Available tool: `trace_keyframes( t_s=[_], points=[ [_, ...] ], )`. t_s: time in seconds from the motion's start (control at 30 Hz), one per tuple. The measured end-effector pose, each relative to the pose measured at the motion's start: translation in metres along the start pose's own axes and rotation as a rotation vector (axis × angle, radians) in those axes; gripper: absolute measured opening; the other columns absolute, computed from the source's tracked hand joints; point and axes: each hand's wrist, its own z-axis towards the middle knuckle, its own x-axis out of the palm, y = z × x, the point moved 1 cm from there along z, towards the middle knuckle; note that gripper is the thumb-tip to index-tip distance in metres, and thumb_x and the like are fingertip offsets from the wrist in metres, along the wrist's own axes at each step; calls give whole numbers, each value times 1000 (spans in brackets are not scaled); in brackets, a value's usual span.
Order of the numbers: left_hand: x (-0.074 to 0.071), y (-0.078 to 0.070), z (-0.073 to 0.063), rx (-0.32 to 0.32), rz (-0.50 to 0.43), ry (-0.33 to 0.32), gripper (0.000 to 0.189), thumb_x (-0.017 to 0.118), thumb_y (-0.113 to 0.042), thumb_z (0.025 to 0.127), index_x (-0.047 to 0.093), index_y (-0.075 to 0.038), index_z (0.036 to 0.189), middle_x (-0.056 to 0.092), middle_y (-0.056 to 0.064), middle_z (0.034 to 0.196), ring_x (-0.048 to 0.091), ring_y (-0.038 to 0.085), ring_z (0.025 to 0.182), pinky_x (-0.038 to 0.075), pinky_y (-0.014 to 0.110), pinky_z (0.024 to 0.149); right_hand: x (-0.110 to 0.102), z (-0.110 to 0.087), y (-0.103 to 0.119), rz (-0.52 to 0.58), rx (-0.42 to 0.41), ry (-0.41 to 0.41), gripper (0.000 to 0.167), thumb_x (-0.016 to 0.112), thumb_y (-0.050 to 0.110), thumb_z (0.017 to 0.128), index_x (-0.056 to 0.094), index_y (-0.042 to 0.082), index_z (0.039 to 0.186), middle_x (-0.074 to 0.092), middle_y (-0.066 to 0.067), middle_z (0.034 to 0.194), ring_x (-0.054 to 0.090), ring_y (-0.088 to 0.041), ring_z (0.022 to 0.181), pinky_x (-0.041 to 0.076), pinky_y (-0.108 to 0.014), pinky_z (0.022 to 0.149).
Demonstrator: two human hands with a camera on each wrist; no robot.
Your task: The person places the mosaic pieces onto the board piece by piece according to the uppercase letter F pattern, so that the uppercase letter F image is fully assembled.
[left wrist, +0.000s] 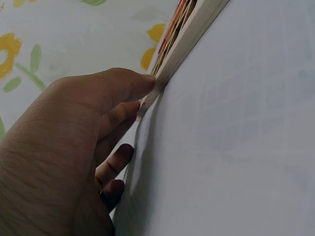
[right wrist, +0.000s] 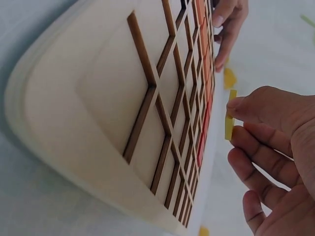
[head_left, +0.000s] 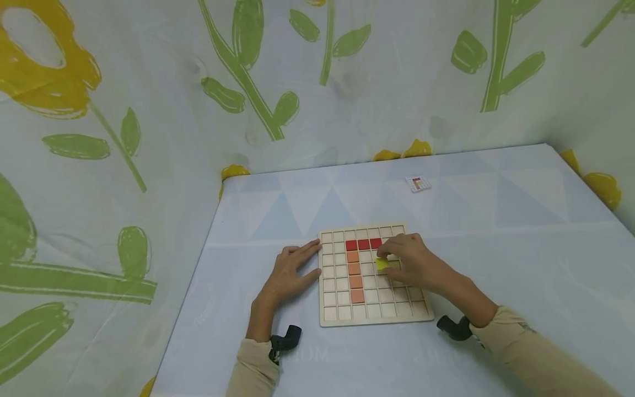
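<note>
A wooden grid board (head_left: 377, 321) lies flat on the table. Three red tiles (head_left: 364, 244) form a row in its upper part, and several orange tiles (head_left: 354, 269) run down a column below the leftmost red one. Between thumb and fingertips my right hand (head_left: 419, 263) pinches a square yellow tile (head_left: 381, 264) over the board's right half; the right wrist view has this tile (right wrist: 230, 118) edge-on, held off the grid. My left hand (head_left: 288, 274) touches the board's left edge with its thumb and fingertips, the fingers fairly straight.
A small printed card (head_left: 418, 183) with a coloured grid pattern lies on the table (head_left: 248, 309) beyond the board, to the right. Behind and to the left hangs a cloth (head_left: 168, 110) with flowers and green leaves. Each wrist wears a black camera mount (head_left: 286, 338).
</note>
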Motion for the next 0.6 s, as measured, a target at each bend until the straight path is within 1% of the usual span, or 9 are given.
trace_keyframes(
  t_s=[0.27, 0.6],
  points=[
    [0, 0, 0, 0, -2, -1, 61, 64, -41, 95, 46, -31, 152, 35, -21, 156, 39, 24, 131, 32, 50, 102, 9, 7, 5, 5, -16, 6, 24, 82, 6, 76, 73, 12, 98, 68, 5, 96, 59, -20, 100, 35, -46, 91],
    [0, 0, 0, 11, 0, -5, 61, 65, -40, 94, 46, -28, 152, 37, -19, 156, 40, 24, 129, 32, 50, 101, 15, 15, 11, -15, -25, 24, 21, 82, 10, 78, 73, 12, 97, 70, 3, 98, 60, -21, 101, 36, -45, 90]
  ],
)
